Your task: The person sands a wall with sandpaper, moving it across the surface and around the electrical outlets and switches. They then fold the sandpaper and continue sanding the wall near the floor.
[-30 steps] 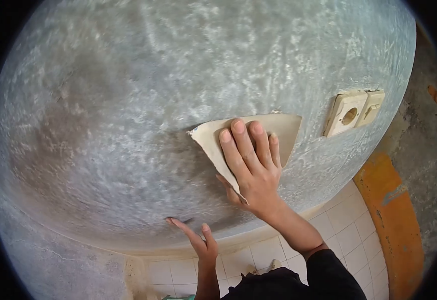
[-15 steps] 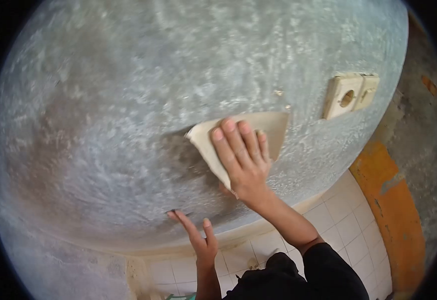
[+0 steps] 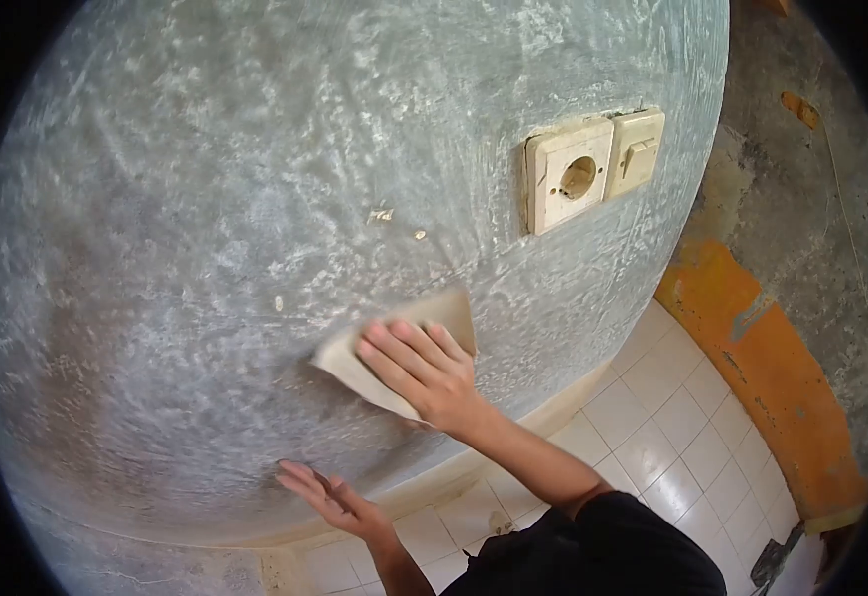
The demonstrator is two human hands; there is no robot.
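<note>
Pressed flat over a pale beige sheet (image 3: pixel 459 316), my right hand (image 3: pixel 424 372) holds it against the grey-blue mottled wall (image 3: pixel 206 199). The sheet's left edge is slightly blurred. Lower and to the left, my left hand (image 3: pixel 330 500) has its fingers stretched out near the wall's lower part, with nothing in it; whether the fingertips touch the wall I cannot tell. Small pale chips (image 3: pixel 381 215) mark the wall above the sheet.
A cream socket (image 3: pixel 568 177) and a light switch (image 3: pixel 637 154) sit on the wall at upper right. White floor tiles (image 3: pixel 648 452) lie below. An orange band (image 3: pixel 752 348) crosses the rough grey surface at right. A dark object (image 3: pixel 777 558) lies at lower right.
The view has shifted, so the socket and switch appear further left and larger. My right hand and the sheet are lower on the wall, further from the socket. My left hand is tilted more leftward.
</note>
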